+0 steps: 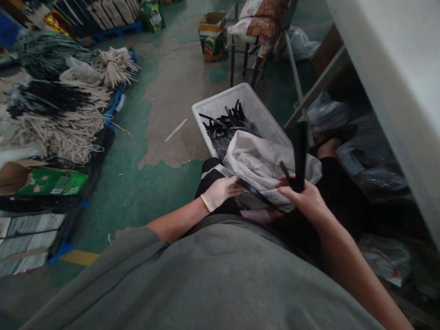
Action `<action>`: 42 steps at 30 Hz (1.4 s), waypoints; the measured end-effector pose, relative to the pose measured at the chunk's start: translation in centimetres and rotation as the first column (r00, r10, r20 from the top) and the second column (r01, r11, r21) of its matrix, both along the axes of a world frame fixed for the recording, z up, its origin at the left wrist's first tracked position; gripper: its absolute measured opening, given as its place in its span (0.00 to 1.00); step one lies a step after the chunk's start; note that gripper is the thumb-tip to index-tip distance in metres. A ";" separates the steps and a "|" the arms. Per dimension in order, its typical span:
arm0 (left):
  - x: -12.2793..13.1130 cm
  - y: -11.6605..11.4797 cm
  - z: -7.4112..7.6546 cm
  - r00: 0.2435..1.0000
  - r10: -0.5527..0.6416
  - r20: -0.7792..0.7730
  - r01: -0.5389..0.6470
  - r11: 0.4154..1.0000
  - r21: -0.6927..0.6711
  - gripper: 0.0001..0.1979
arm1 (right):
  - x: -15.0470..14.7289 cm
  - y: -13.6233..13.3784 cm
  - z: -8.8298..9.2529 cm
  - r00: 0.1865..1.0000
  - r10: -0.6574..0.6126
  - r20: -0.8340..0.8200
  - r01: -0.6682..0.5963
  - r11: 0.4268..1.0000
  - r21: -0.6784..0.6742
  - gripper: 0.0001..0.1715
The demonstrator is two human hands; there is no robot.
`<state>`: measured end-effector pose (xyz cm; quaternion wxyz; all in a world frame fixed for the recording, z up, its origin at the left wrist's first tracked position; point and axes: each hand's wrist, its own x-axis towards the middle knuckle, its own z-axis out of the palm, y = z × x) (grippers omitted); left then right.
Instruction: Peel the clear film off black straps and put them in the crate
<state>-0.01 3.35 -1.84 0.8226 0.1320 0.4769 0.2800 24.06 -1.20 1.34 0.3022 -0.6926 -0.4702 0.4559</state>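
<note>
Left hand [222, 191], gloved: fingers pinching end of long black strip [256, 192], slanting toward right hand [307, 198]. Right hand, bare: fingers clasped round upright bundle of black strips [300, 153]. White cloth [252, 158] just beyond hands, overlapping near end of white bin [264, 114]; loose black pieces [228, 126] inside bin.

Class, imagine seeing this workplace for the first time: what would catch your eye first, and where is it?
The white plastic bin of loose black strips stands out, on the floor ahead of the person. Nearer, the right hand holds upright black strips, while the gloved left hand holds a slanting black strip. At far left, bundled cords lie heaped.
</note>
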 end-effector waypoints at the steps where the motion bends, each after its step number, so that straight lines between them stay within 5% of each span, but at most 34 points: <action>1: -0.2 0.2 0.0 1.000 0.019 0.009 -0.019 1.000 -0.004 0.08 | 0.5 -0.2 0.2 0.992 0.106 -0.067 -0.109 0.993 -0.041 0.26; 4: -0.6 0.3 0.2 0.998 0.043 0.041 -0.043 0.999 -0.013 0.09 | 0.8 -1.0 0.9 0.937 0.318 -0.144 -0.341 0.921 -0.189 0.24; 11: -1.6 -0.5 0.9 0.995 0.009 0.100 -0.007 1.000 -0.017 0.11 | -0.1 -3.7 3.6 0.987 0.132 -0.091 -0.157 0.907 -0.391 0.26; 14: -1.0 -1.6 0.8 0.983 -0.052 0.174 0.054 0.999 -0.008 0.14 | -1.3 -3.4 4.0 0.985 0.166 -0.049 -0.172 0.916 -0.363 0.25; 19: 1.5 -3.9 0.5 0.955 -0.164 0.248 0.156 0.986 0.051 0.20 | -4.3 -0.3 2.7 0.956 0.270 0.112 -0.255 0.958 -0.127 0.22; 23: 0.7 -2.8 0.2 0.975 0.068 0.212 -0.053 0.996 -0.077 0.15 | -5.5 1.1 1.9 0.959 0.268 0.092 -0.261 0.962 -0.078 0.22; 26: -1.1 -0.6 -0.3 0.935 0.335 0.116 -0.323 0.939 -0.115 0.12 | -5.4 0.5 1.8 0.953 0.302 0.020 -0.296 0.943 -0.154 0.21; 29: -2.5 1.2 -0.8 0.888 0.448 0.106 -0.443 0.894 -0.064 0.12 | -4.2 -0.8 2.1 0.909 0.414 -0.050 -0.413 0.879 -0.239 0.21; 33: -2.4 1.2 -0.5 0.867 0.486 0.105 -0.486 0.873 -0.030 0.14 | -3.1 -1.0 2.4 0.907 0.421 -0.012 -0.406 0.864 -0.298 0.23; 38: -0.2 -0.7 0.2 0.930 0.329 0.167 -0.333 0.943 -0.001 0.19 | -5.6 1.8 2.2 0.878 0.430 0.209 -0.391 0.898 -0.203 0.23; 42: -1.5 0.2 0.0 0.894 0.420 0.152 -0.420 0.907 -0.037 0.15 | -5.6 1.3 2.4 0.857 0.496 0.141 -0.468 0.862 -0.194 0.22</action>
